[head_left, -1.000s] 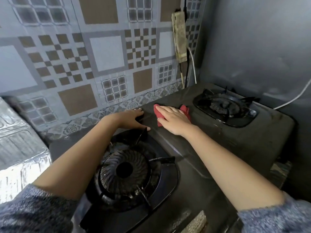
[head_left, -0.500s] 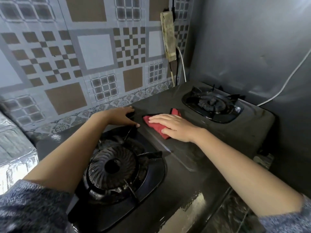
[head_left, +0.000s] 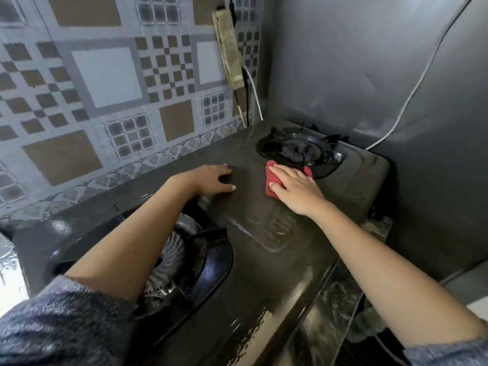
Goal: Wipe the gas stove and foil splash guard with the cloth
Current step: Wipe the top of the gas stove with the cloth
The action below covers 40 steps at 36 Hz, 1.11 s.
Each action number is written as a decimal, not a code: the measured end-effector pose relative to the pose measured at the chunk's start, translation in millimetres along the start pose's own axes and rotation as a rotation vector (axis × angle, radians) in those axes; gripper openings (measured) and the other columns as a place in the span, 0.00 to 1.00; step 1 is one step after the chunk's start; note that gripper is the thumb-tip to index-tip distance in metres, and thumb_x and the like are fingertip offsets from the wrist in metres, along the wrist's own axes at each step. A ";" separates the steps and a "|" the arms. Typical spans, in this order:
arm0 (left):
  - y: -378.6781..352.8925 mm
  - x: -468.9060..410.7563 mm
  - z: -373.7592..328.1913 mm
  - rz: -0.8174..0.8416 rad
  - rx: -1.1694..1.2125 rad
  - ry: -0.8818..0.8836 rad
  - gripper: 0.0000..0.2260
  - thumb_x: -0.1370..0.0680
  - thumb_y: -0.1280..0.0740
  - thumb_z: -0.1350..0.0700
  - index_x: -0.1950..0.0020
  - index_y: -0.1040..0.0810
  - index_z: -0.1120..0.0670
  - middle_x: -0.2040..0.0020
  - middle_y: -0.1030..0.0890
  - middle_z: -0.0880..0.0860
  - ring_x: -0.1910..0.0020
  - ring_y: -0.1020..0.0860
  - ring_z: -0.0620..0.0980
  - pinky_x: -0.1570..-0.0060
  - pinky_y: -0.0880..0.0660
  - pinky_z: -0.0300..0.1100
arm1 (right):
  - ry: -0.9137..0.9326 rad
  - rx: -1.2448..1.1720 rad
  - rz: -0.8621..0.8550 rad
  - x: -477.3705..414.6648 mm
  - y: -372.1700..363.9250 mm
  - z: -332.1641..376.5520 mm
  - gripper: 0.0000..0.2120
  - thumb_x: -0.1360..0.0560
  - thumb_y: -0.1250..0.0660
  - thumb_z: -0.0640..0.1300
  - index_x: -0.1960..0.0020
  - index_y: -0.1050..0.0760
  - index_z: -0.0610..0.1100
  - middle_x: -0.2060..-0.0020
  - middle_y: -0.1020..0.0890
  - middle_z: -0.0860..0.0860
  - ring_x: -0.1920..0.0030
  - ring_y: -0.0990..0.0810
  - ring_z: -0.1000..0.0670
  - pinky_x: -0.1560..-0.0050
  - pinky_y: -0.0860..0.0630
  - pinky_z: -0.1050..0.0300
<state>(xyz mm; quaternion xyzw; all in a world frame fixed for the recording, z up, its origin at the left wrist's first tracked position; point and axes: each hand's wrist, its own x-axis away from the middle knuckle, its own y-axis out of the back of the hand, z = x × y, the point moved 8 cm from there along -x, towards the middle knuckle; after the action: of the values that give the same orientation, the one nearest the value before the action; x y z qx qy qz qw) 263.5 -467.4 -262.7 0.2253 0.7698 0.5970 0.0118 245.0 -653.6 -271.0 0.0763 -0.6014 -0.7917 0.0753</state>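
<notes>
Two hands lay on the gas stove [head_left: 264, 260]. The right hand [head_left: 295, 188], fingers flat and together, pressed the red cloth [head_left: 272, 180] onto the stove top just beside the far burner [head_left: 301, 151]. The left hand [head_left: 211, 179] rested palm-down, fingers loosely spread, empty, its forearm crossing over the near burner [head_left: 179, 249].
</notes>
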 end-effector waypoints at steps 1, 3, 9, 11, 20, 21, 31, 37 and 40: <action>-2.3 0.9 -2.1 -0.001 -0.011 -0.010 0.30 0.23 0.40 0.42 0.25 0.44 0.51 0.23 0.47 0.50 0.25 0.44 0.51 0.26 0.48 0.47 | -0.039 0.000 -0.005 5.9 -0.6 -3.2 0.25 0.21 0.51 0.56 0.26 0.49 0.55 0.26 0.45 0.58 0.27 0.45 0.51 0.28 0.50 0.48; -4.7 5.3 -3.7 -0.004 -0.021 -0.021 0.30 0.23 0.40 0.42 0.25 0.44 0.51 0.23 0.46 0.50 0.25 0.44 0.51 0.26 0.48 0.48 | -0.102 -0.001 -0.009 17.2 -2.4 -6.3 0.25 0.21 0.51 0.57 0.26 0.49 0.55 0.25 0.46 0.58 0.26 0.46 0.50 0.29 0.48 0.48; -5.8 23.0 2.2 -0.011 -0.019 -0.010 0.30 0.23 0.40 0.41 0.25 0.43 0.50 0.23 0.46 0.50 0.25 0.44 0.52 0.27 0.47 0.48 | -0.031 0.010 -0.008 38.5 -8.5 28.0 0.25 0.21 0.51 0.55 0.26 0.48 0.55 0.25 0.46 0.59 0.26 0.48 0.51 0.28 0.51 0.48; -6.0 25.7 3.7 -0.027 -0.012 -0.002 0.30 0.24 0.39 0.40 0.25 0.42 0.50 0.23 0.45 0.50 0.25 0.43 0.52 0.27 0.47 0.48 | 0.060 0.010 0.003 46.9 -10.4 45.1 0.24 0.21 0.50 0.54 0.26 0.47 0.56 0.26 0.46 0.60 0.26 0.48 0.52 0.28 0.51 0.50; -0.5 30.7 -4.1 -0.106 -0.022 0.019 0.29 0.24 0.37 0.42 0.27 0.37 0.53 0.25 0.38 0.52 0.28 0.38 0.53 0.29 0.41 0.47 | 0.525 -0.103 0.097 106.9 -3.7 56.2 0.24 0.25 0.41 0.47 0.30 0.37 0.58 0.31 0.38 0.65 0.29 0.44 0.63 0.31 0.49 0.60; 0.1 30.2 -5.1 -0.112 -0.024 0.027 0.29 0.24 0.37 0.42 0.27 0.36 0.53 0.26 0.37 0.53 0.28 0.37 0.54 0.30 0.40 0.47 | 0.526 -0.118 0.106 108.6 -1.4 48.0 0.24 0.26 0.40 0.46 0.31 0.36 0.58 0.32 0.37 0.67 0.30 0.44 0.65 0.32 0.49 0.61; -7.3 11.1 -53.1 -0.086 -0.005 -0.013 0.28 0.24 0.36 0.44 0.27 0.37 0.53 0.26 0.36 0.53 0.28 0.37 0.52 0.30 0.41 0.46 | 0.363 -0.068 0.105 73.8 16.8 -21.6 0.23 0.22 0.43 0.46 0.30 0.39 0.62 0.30 0.41 0.67 0.29 0.43 0.61 0.29 0.47 0.54; -10.2 2.9 -71.3 -0.083 0.011 -0.017 0.27 0.23 0.37 0.46 0.27 0.38 0.54 0.26 0.38 0.53 0.28 0.38 0.53 0.31 0.42 0.44 | 0.177 0.008 0.061 46.3 24.2 -50.3 0.22 0.20 0.49 0.52 0.27 0.44 0.58 0.26 0.43 0.60 0.27 0.45 0.54 0.30 0.48 0.52; -12.6 2.9 -70.3 -0.073 0.020 -0.003 0.27 0.23 0.38 0.45 0.26 0.38 0.53 0.25 0.40 0.53 0.27 0.40 0.53 0.29 0.44 0.45 | 0.115 0.009 0.014 46.2 25.2 -58.6 0.22 0.20 0.50 0.54 0.27 0.44 0.57 0.26 0.42 0.59 0.27 0.44 0.54 0.29 0.48 0.52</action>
<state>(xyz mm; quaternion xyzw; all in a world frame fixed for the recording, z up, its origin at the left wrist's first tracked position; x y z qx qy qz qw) 236.5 -533.0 -253.5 0.1980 0.7835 0.5881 0.0324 212.9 -725.2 -263.6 0.1178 -0.6001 -0.7827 0.1152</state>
